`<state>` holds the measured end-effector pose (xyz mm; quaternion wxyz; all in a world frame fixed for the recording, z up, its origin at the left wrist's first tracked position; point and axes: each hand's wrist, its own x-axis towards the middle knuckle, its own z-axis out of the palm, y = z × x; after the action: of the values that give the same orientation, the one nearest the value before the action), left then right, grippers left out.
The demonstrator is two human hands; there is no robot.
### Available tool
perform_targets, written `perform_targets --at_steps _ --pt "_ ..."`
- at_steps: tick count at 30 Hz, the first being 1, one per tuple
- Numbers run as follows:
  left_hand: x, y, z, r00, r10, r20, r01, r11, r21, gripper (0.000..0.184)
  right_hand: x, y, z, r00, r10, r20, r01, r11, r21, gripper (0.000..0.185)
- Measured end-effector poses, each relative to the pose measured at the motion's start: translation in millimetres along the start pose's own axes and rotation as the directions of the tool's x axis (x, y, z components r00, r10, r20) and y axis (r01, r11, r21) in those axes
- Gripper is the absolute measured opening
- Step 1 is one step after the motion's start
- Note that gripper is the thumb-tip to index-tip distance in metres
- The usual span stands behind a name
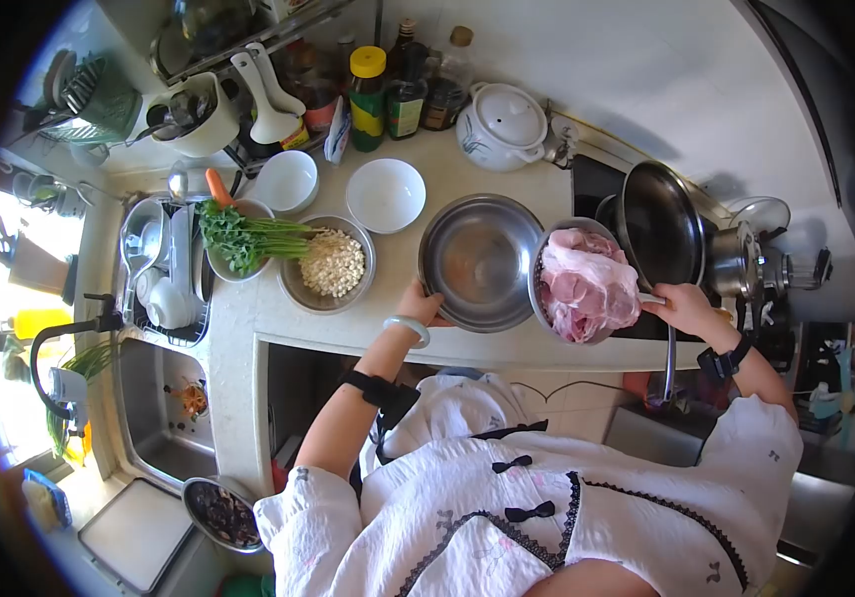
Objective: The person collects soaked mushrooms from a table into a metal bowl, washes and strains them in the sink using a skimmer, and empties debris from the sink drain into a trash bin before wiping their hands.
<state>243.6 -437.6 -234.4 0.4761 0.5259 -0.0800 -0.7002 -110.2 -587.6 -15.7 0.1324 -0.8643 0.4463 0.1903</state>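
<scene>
My left hand (422,302) grips the near left rim of a wide stainless steel basin (482,316) on the counter. A little cloudy liquid seems to lie in its bottom. In my right hand (688,309) is the short handle of a metal colander (539,308), just right of the basin and close to its rim. Large pieces of raw pink meat (588,284) with white fat fill the colander. Whether the colander rests on the counter or is held above it, I cannot tell.
Left of the basin stand a bowl of pale kernels (331,264), green herbs (243,234), a carrot (216,187) and white bowls (386,195). A wok (661,224) sits on the stove at right. Bottles (368,95) and a lidded pot (503,124) line the back. A sink (164,428) is at left.
</scene>
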Motion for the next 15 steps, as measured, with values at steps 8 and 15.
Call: perform_targets --at_steps 8,15 --pt "-136 29 -81 1.0 -0.013 -0.021 0.009 0.983 -0.182 0.037 -3 -15 -1 0.999 0.022 -0.043 -0.021 0.999 0.034 0.034" --pt "-314 5 -198 0.82 0.128 -0.558 -0.338 0.895 -0.292 0.032 19 -56 33 0.985 -0.127 -0.114 0.144 0.977 0.16 0.029"
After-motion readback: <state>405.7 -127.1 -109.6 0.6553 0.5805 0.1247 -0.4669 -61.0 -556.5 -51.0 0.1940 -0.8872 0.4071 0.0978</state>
